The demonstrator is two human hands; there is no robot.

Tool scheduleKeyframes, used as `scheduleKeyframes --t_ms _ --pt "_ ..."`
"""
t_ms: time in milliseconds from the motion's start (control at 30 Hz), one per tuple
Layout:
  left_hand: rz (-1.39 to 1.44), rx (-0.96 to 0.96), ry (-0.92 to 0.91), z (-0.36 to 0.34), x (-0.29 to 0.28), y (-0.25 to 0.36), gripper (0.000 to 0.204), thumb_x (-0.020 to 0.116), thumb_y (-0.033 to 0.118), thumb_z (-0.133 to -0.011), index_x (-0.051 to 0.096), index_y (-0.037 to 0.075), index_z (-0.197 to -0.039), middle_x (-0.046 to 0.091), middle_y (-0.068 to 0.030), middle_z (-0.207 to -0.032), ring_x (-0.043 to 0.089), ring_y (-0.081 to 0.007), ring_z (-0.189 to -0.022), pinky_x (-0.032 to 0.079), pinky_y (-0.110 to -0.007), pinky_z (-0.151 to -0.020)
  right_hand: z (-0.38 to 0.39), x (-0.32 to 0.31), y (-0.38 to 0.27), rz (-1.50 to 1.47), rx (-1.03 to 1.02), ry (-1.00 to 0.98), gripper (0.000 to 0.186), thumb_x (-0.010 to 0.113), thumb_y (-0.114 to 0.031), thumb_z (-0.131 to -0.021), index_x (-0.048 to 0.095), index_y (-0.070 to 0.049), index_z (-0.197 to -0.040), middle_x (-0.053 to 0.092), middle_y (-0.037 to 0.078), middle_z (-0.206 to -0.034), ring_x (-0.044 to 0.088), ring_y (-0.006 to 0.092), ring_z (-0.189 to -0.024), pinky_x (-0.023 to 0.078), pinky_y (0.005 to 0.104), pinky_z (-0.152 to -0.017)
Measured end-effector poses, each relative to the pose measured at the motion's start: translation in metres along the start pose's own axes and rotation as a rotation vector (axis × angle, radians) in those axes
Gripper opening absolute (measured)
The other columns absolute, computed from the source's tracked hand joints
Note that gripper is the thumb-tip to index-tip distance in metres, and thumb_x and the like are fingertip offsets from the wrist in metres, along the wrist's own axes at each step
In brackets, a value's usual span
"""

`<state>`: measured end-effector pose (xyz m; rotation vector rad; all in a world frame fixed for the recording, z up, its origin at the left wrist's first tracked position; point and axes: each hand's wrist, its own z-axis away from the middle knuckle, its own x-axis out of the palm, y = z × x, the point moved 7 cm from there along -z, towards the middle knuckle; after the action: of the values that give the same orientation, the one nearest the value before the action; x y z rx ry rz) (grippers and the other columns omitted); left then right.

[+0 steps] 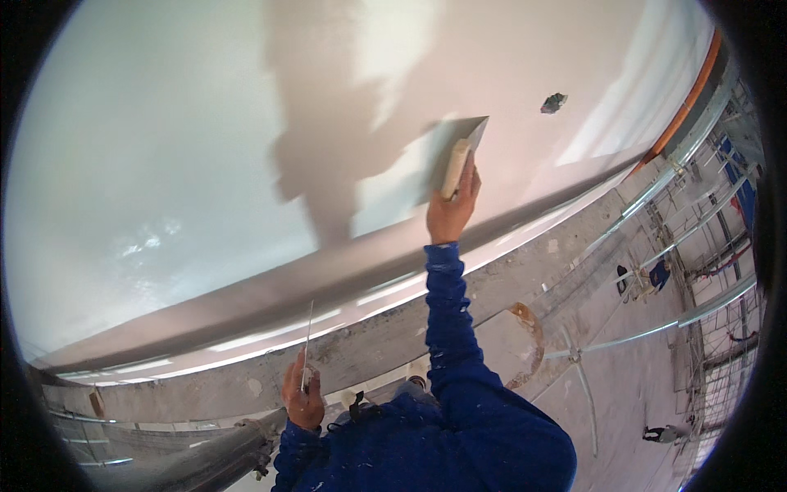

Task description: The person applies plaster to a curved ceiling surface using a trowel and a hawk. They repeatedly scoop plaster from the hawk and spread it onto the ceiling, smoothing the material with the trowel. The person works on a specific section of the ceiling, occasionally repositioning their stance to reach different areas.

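A large pale wall (188, 189) fills the upper part of the view, wet and shiny toward the left. My right hand (449, 216) is stretched out, wrapped around the wooden handle of a plastering trowel (457, 164). The trowel's blade lies against the wall or very close to it. Low at the left, my left hand (303, 399) is closed on a thin flat blade (309, 328), seen nearly edge-on; its exact kind is hard to make out. Both my sleeves are blue and spotted with white.
A ragged dark hole (553, 103) breaks the wall right of the trowel. Metal scaffold tubes (639, 332) run at the right, and a large grey pipe-like shape (197, 459) lies lower left. Far below at the right, people (664, 433) stand on the floor. An orange strip (684, 111) edges the wall.
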<state>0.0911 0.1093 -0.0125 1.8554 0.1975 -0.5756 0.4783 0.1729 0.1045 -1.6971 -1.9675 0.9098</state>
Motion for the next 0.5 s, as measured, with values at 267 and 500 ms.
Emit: scheduleKeyframes --t_ms 267,500 --pt "0.019 -0.064 0.162 0.035 -0.058 -0.013 0.036 0.054 0.004 -0.079 0.050 -0.001 -0.114 0.053 -0.0148 -0.076 0.053 -0.0253 -0.068 0.042 -0.032 -0.062 0.105 0.075 -0.123 0.089 0.066 -0.060 0.091 0.061 0.000 -0.057 0.021 -0.015 -0.137 0.033 0.024 -0.125 0.033 0.0418 -0.110 0.028 0.0492 -0.092" --pt "0.134 -0.319 0.207 0.058 -0.093 -0.026 0.022 0.055 0.008 -0.080 0.054 -0.003 -0.100 0.056 -0.0123 -0.083 0.054 -0.0221 -0.073 0.043 -0.032 -0.066 0.195 0.124 -0.214 0.029 0.097 -0.309 0.093 0.063 -0.003 -0.058 0.016 -0.015 -0.138 0.028 0.023 -0.129 0.031 0.0399 -0.113 0.024 0.0494 -0.092"
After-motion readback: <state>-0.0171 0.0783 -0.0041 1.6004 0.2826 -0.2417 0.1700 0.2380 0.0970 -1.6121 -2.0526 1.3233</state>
